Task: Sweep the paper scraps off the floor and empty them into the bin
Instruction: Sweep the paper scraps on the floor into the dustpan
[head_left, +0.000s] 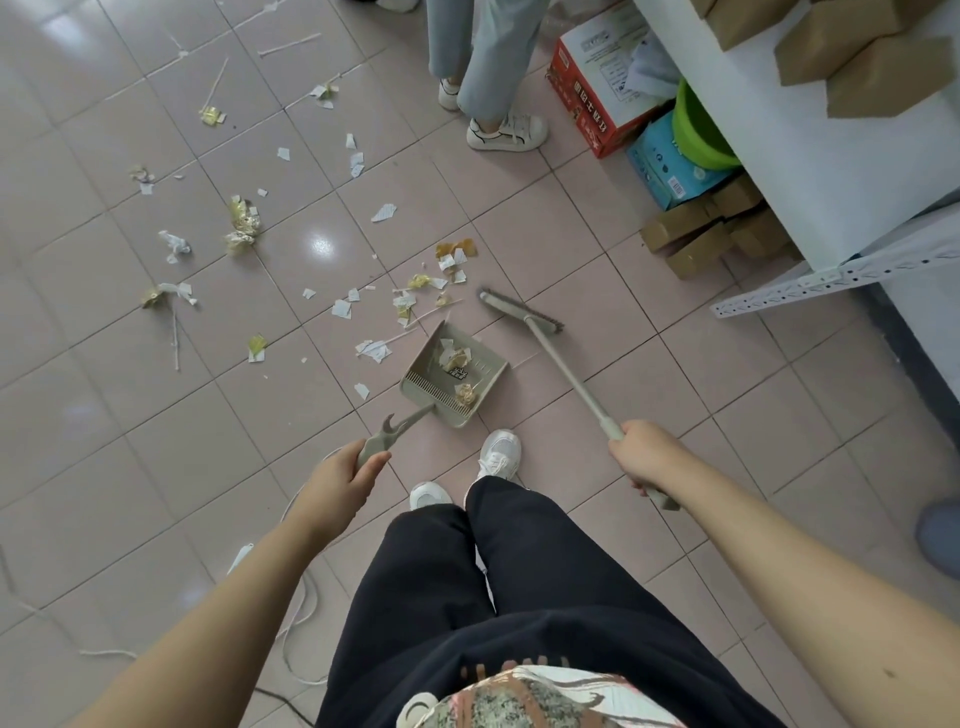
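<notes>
Most paper scraps (244, 223) lie spread on the tiled floor (597, 249), esp. to the left of and beyond the dustpan (453, 374); only a few crumpled pieces are already inside the pan. No bin is in view, so where to empty is not known yet.

Risks, as I judge: the broom head (521, 310) sits right of the pan mouth, w/ the nearest pile just left of it; a sweep too fast or at a wrong angle can push scraps past the pan edge, not into it. If the pan tilts or lifts, the pieces inside can slide out again. Another person's shoes (506, 132) stand near the far scraps, and a cord (306, 597) lies by the left arm, so tripping or catching is possible.

Left hand (345, 480) is closed around the dustpan handle, arm reaching forward and down. Right hand (641, 454) is wrapped around the broom handle (566, 376) near its top end, arm stretched forward, the handle slanting down to the floor.
</notes>
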